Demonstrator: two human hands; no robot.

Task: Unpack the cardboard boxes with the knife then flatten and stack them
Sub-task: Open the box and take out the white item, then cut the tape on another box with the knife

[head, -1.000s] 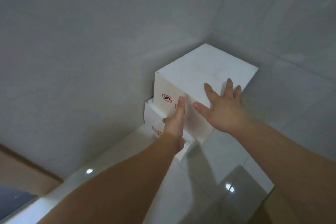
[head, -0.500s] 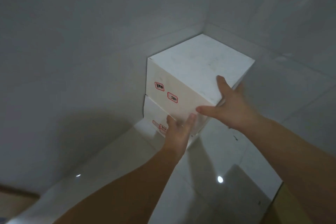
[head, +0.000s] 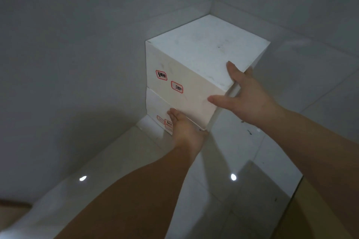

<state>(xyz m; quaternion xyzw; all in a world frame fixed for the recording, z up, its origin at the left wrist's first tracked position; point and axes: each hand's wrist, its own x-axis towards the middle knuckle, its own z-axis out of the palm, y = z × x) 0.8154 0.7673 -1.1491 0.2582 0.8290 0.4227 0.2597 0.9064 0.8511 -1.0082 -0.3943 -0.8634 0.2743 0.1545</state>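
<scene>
Upper white cardboard box with red-edged labels (head: 194, 68) sits on lower white box (head: 155, 105) in tiled corner; your right hand (head: 246, 95) wraps its near corner, thumb spread wide; left hand (head: 184, 126) cups bottom edge, fingers hidden; lift level, keep clear of walls
</scene>
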